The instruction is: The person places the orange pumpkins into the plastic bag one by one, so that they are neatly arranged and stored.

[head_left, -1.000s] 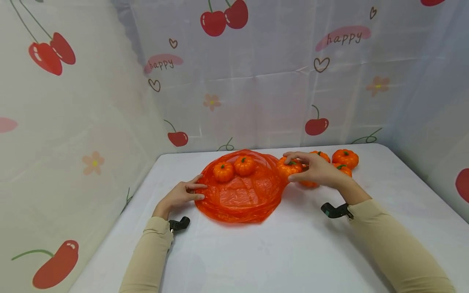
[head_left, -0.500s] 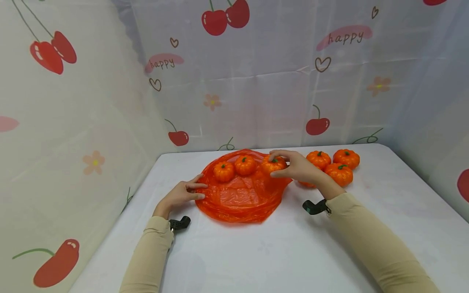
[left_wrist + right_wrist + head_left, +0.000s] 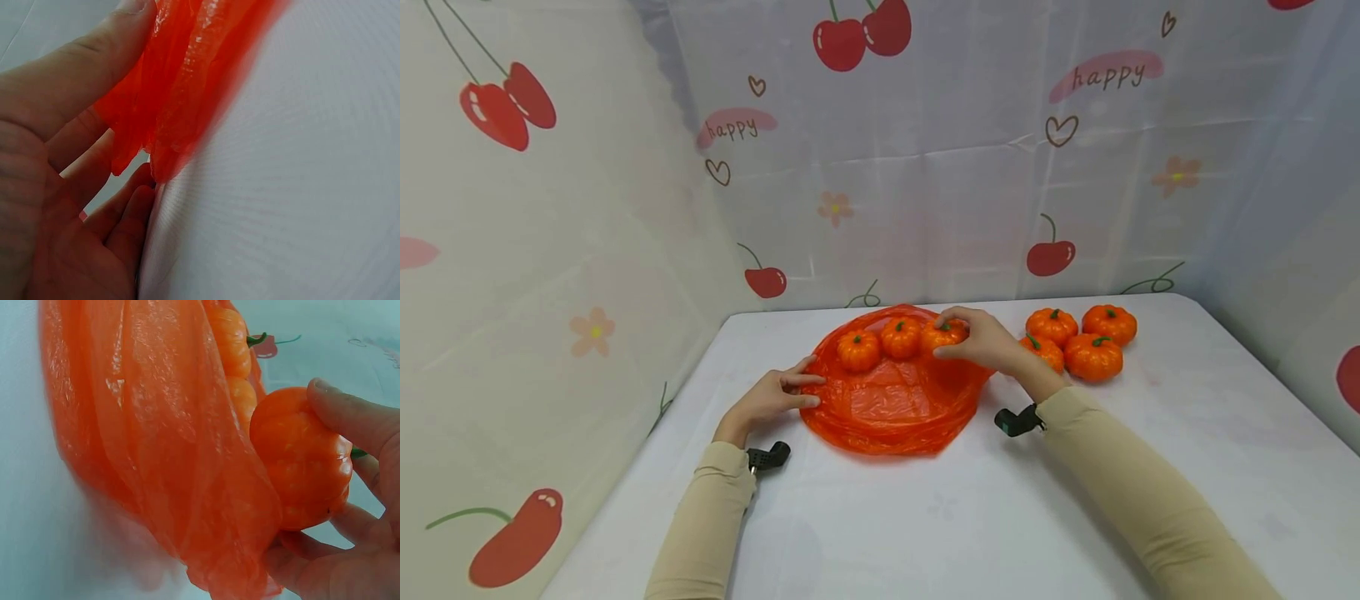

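Observation:
A thin orange-red plastic bag [image 3: 887, 408] lies spread on the table with its mouth wide. At its left edge my left hand [image 3: 769, 397] holds the rim, and the left wrist view shows the crinkled film [image 3: 181, 81] between thumb and fingers. Two small orange pumpkins, a left one [image 3: 858, 351] and a middle one [image 3: 900, 337], sit inside toward the back. Beside them my right hand [image 3: 988, 340] grips a third pumpkin [image 3: 300, 459] with the thumb on one side and fingers on the other. The bag's right rim touches that hand's lower fingers in the right wrist view.
Several more pumpkins [image 3: 1093, 358] stand in a cluster at the table's back right. The white table [image 3: 880, 533] has its far edge just behind the bag, against a cherry-print curtain [image 3: 917, 200]. Dark wrist cameras [image 3: 1017, 421] jut from both cuffs.
My right hand has carried a pumpkin leftward from the cluster into the bag, up next to the two inside. The left hand has stayed at the bag's left rim.

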The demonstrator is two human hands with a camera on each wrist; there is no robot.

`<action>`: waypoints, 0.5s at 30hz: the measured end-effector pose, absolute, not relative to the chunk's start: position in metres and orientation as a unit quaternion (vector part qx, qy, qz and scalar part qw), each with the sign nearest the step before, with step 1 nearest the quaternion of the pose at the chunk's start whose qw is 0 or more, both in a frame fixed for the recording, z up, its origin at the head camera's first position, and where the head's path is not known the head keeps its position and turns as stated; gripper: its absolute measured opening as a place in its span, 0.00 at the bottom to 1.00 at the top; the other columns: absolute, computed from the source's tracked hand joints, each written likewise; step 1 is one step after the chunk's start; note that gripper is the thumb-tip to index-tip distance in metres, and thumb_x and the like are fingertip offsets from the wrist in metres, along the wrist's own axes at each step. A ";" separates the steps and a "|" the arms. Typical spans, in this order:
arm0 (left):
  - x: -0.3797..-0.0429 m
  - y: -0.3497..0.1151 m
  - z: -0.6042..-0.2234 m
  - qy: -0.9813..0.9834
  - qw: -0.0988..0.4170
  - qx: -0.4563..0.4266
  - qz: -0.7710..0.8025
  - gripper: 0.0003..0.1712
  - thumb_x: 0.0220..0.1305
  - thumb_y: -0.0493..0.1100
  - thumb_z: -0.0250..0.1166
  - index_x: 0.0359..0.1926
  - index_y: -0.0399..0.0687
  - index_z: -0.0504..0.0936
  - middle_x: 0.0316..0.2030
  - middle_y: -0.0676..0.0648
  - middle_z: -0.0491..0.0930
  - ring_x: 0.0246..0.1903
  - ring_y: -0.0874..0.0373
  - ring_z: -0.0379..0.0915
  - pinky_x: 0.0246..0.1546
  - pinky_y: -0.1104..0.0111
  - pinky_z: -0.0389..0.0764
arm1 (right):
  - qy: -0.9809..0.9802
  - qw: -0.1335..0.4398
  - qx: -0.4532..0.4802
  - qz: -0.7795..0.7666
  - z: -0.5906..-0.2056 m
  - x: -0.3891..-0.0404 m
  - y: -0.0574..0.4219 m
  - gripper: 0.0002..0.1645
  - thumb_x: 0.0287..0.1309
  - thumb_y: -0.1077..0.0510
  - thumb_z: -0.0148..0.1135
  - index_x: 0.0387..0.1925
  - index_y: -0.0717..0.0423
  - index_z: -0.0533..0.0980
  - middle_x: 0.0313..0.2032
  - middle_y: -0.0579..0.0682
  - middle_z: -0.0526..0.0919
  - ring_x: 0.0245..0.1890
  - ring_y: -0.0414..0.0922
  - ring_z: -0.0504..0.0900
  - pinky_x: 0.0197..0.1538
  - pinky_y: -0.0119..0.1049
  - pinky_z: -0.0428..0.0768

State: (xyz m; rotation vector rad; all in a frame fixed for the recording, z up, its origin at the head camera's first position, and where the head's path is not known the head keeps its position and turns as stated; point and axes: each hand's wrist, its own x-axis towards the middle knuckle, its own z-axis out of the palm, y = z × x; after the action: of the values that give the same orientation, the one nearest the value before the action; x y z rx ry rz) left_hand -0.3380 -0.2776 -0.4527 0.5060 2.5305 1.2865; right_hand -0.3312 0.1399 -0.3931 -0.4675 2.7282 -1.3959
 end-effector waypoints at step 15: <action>-0.337 -0.278 -0.452 0.875 0.121 0.181 0.433 0.26 0.62 0.52 0.75 0.61 0.55 0.86 0.80 0.52 0.56 0.82 0.42 0.44 0.78 0.39 0.52 | 0.901 0.036 -0.123 -0.415 -0.410 -0.337 0.132 0.28 0.57 0.51 0.77 0.57 0.48 0.76 0.64 0.56 0.75 0.62 0.57 0.72 0.68 0.57 0.77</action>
State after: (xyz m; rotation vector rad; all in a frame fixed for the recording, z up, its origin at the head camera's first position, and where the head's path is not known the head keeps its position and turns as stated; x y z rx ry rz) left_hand -0.3372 -0.2780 -0.4522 0.5276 2.5542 1.2642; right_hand -0.3373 0.1316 -0.4101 -0.3786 2.7662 -1.2756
